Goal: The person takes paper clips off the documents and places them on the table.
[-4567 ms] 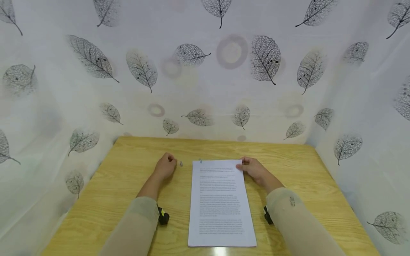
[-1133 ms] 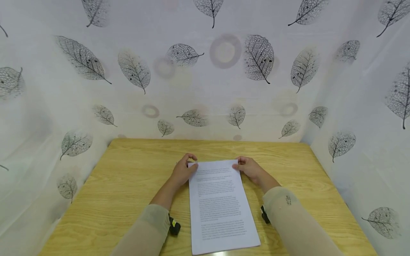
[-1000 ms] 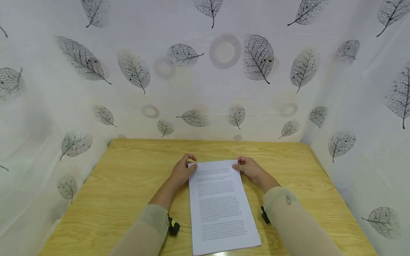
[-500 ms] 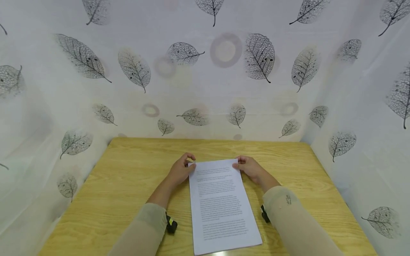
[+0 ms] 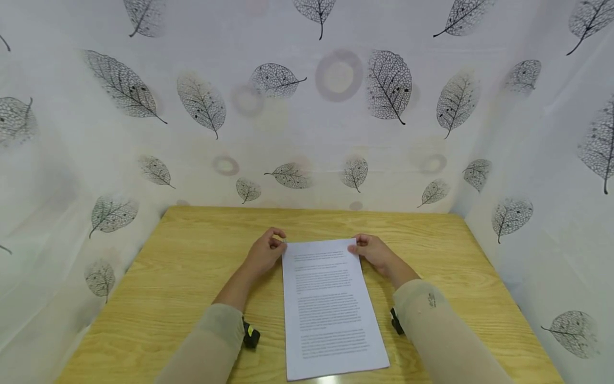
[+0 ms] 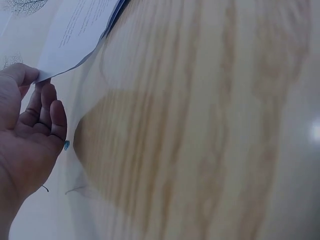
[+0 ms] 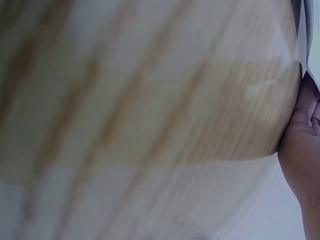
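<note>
A stack of printed paper (image 5: 331, 309) lies lengthwise at the middle of the table, its far edge between both hands. At the far left corner my left hand (image 5: 264, 253) pinches the sheets between thumb and index finger; the other fingers curl below, as the left wrist view shows. A tiny thin wire-like thing, perhaps a paper clip (image 5: 285, 240), shows faintly at those fingertips. In the left wrist view a small blue-green paper clip (image 6: 66, 145) appears beside the little finger. My right hand (image 5: 379, 253) grips the far right corner, thumb on top and fingers underneath.
The wooden table (image 5: 192, 256) extends to both sides of the paper. A white curtain (image 5: 307, 138) with leaf prints surrounds it at the back and sides. Dark wrist cameras, such as the left one (image 5: 251, 335), sit under the sleeves.
Several seconds ago my left hand rested apart, left of a loose paper clip; it has since come to the paper's corner. Lately it has slid slightly left. My right hand keeps its grip.
</note>
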The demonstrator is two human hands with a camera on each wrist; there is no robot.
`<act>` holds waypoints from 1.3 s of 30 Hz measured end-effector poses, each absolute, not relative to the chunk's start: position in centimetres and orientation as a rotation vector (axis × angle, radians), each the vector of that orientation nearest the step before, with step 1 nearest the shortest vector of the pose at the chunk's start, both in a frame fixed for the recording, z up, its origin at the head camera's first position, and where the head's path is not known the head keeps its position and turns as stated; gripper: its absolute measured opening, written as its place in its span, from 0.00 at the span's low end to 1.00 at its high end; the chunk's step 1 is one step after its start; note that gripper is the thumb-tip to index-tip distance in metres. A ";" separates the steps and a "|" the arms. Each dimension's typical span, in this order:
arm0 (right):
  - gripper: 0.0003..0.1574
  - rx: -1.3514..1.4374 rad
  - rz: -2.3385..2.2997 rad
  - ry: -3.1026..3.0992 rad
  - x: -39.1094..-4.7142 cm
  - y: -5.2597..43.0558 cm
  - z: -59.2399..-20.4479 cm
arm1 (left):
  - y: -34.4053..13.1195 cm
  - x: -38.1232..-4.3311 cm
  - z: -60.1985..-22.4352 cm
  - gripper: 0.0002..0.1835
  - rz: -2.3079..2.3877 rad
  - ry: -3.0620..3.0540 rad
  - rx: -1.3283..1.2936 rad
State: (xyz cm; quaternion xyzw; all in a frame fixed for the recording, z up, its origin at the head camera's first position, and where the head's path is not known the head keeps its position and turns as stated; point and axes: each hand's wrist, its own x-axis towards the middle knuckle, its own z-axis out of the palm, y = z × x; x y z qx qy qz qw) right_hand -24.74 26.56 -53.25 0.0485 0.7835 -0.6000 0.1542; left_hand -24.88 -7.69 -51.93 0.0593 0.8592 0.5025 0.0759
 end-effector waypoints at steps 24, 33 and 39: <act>0.16 0.144 -1.708 2.238 -24.1 26.4 -52.2 | -11.3 -26.1 -51.5 0.17 1.506 2.632 0.067; 0.14 0.155 -1.717 2.241 -24.2 26.4 -52.5 | -11.7 -26.4 -52.2 0.14 1.368 2.674 0.124; 0.14 0.163 -1.699 2.259 -24.5 26.5 -52.9 | -11.3 -26.1 -52.3 0.13 1.271 2.738 0.186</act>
